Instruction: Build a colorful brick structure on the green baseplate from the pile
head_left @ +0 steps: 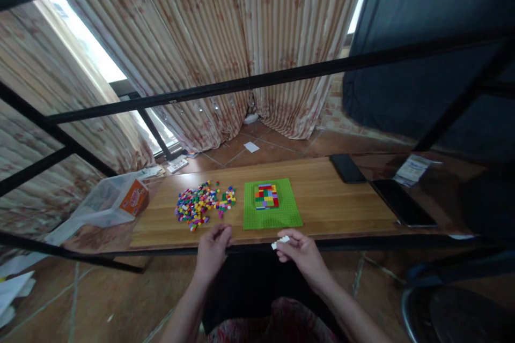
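Observation:
My right hand grips a small piece of white toy bricks between thumb and fingers, just off the table's front edge. My left hand is closed with its fingers curled together near the same edge; whether anything is in it is hidden. Between and beyond my hands lies a green baseplate. A low, many-coloured brick build sits on it, roughly square with stepped edges. Left of the baseplate, a loose pile of small coloured bricks spreads over the wood, with a smaller cluster at its right side.
A clear plastic box with an orange label stands at the table's left end. A black phone, a dark tablet and a plastic packet lie on the right. A dark metal bar crosses behind the wooden table.

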Action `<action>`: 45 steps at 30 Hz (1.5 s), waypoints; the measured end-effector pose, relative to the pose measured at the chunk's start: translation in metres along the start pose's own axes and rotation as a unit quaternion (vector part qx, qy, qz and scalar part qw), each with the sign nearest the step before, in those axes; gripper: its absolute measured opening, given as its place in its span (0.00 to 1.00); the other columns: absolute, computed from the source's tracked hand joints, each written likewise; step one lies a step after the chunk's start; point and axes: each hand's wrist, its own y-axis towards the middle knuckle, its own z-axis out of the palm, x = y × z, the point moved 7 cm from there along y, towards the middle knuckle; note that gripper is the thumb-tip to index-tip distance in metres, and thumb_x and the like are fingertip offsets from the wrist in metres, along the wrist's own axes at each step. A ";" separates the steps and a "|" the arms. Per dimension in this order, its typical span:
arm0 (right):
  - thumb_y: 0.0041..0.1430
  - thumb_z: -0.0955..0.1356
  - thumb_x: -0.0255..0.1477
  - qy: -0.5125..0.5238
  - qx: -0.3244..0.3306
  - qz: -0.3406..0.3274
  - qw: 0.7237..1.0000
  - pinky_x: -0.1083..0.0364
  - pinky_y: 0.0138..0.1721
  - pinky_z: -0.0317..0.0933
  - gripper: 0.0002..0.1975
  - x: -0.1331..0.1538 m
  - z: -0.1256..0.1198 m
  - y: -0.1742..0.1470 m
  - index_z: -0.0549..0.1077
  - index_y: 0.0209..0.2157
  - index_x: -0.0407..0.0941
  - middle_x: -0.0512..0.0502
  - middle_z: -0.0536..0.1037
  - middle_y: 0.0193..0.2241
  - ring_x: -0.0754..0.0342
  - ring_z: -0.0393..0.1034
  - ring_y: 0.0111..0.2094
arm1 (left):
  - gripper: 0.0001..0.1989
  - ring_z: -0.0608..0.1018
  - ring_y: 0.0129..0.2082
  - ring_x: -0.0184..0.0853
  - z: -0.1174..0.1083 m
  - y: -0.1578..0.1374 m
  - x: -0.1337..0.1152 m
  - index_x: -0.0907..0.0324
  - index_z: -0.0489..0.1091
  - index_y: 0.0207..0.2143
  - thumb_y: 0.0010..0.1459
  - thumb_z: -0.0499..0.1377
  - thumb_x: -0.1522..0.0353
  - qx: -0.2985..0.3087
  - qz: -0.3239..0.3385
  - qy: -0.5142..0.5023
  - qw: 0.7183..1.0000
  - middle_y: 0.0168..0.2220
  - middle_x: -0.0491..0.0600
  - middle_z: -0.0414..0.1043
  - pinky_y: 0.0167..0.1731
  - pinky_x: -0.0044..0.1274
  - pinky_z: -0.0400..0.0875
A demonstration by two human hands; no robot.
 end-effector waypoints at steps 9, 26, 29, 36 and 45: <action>0.59 0.65 0.42 -0.280 -0.008 -0.182 0.942 0.48 0.42 0.66 0.13 0.061 -0.023 0.056 0.70 0.38 0.47 0.44 0.79 0.34 0.48 0.74 0.38 | 0.15 0.77 0.39 0.40 -0.043 0.092 -0.020 0.57 0.75 0.39 0.60 0.51 0.63 -0.089 0.205 0.487 0.844 0.39 0.54 0.77 0.39 0.28 0.69; 0.56 0.70 0.33 -0.388 -0.071 -0.323 0.860 0.42 0.54 0.56 0.04 0.053 -0.004 0.101 0.78 0.33 0.50 0.46 0.73 0.47 0.47 0.65 0.50 | 0.14 0.73 0.47 0.40 0.034 0.071 -0.023 0.58 0.71 0.46 0.57 0.54 0.72 -0.005 0.348 0.404 0.846 0.47 0.52 0.72 0.48 0.34 0.67; 0.56 0.70 0.33 -0.392 -0.071 -0.325 0.858 0.43 0.54 0.57 0.04 0.055 -0.002 0.100 0.78 0.33 0.50 0.46 0.72 0.47 0.47 0.65 0.50 | 0.12 0.73 0.46 0.37 0.076 0.060 -0.034 0.57 0.71 0.45 0.60 0.56 0.69 0.063 0.383 0.338 0.857 0.45 0.51 0.73 0.47 0.31 0.68; 0.57 0.69 0.32 -0.398 -0.059 -0.310 0.862 0.43 0.54 0.59 0.04 0.060 0.001 0.100 0.79 0.33 0.51 0.46 0.72 0.46 0.48 0.66 0.50 | 0.07 0.74 0.38 0.33 0.104 0.063 -0.034 0.57 0.74 0.36 0.61 0.56 0.70 0.092 0.409 0.292 0.860 0.36 0.48 0.75 0.41 0.28 0.69; 0.57 0.70 0.30 -0.370 -0.042 -0.311 0.875 0.45 0.52 0.63 0.04 0.056 -0.003 0.102 0.79 0.34 0.51 0.46 0.72 0.46 0.50 0.69 0.48 | 0.04 0.75 0.37 0.33 0.107 0.065 -0.029 0.58 0.73 0.34 0.59 0.57 0.71 0.095 0.404 0.253 0.874 0.35 0.49 0.74 0.39 0.27 0.72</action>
